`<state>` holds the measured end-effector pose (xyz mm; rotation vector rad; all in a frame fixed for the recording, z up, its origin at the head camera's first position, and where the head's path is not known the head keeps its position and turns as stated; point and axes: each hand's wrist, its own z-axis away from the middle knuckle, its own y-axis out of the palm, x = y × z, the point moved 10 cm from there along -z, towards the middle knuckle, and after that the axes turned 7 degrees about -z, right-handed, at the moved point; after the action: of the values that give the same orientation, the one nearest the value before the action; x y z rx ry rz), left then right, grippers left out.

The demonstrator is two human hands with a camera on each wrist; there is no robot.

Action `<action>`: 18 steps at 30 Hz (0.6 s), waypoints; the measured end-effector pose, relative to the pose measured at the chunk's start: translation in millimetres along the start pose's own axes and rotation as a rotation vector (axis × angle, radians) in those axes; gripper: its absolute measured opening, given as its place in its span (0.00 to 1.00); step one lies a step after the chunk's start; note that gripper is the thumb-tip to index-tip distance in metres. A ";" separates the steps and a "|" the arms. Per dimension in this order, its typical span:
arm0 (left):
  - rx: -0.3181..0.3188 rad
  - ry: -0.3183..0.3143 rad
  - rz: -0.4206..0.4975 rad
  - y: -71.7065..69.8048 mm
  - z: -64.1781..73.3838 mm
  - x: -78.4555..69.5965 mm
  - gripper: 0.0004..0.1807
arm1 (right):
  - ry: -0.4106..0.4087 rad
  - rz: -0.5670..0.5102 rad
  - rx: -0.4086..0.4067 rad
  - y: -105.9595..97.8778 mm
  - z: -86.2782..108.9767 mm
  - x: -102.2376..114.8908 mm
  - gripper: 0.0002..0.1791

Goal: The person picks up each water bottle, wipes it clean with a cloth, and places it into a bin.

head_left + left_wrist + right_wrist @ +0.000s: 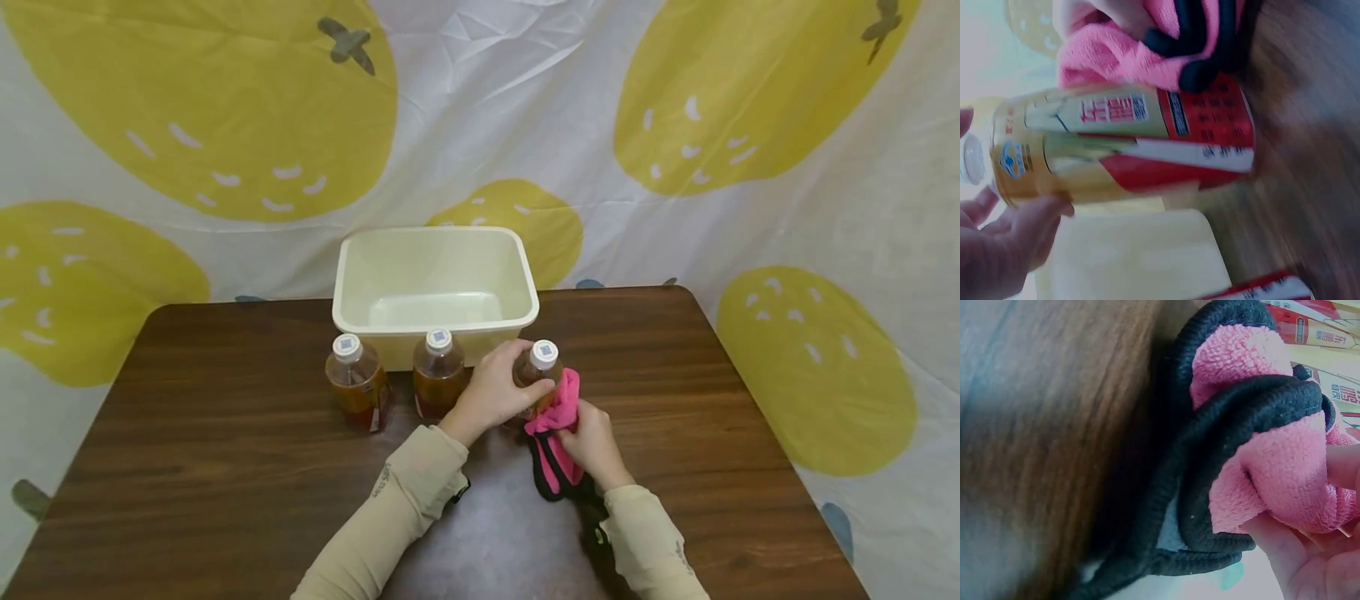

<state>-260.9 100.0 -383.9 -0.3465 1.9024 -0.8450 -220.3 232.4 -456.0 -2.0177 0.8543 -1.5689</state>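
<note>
My left hand (pixel 498 387) grips the rightmost drink bottle (pixel 544 367) around its upper part, just below the white cap. In the left wrist view this bottle (pixel 1116 147) has a gold and red label, and thumb and fingers wrap its shoulder. A pink cloth with black edging (pixel 562 417) is bunched in my right hand (pixel 596 446) and lies against the bottle's side. The right wrist view shows the folded fluffy cloth (pixel 1285 469) pinched between thumb and fingers. Two similar bottles, one in the middle (pixel 439 375) and one at left (pixel 358 383), stand upright nearby.
A cream plastic bin (pixel 435 329) stands behind the bottles near the table's back edge. Brown wood-grain table (pixel 225 467) spreads around, with a lemon-patterned curtain (pixel 510 100) hanging behind it.
</note>
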 end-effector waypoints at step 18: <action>0.033 -0.015 -0.062 1.0 0.1 -1.2 0.28 | -0.051 -0.036 -0.048 -40.1 0.1 26.5 0.10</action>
<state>-260.2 101.4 -383.7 -0.3928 1.8697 -0.9110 -207.8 242.2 -410.7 -2.1088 0.8489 -1.5226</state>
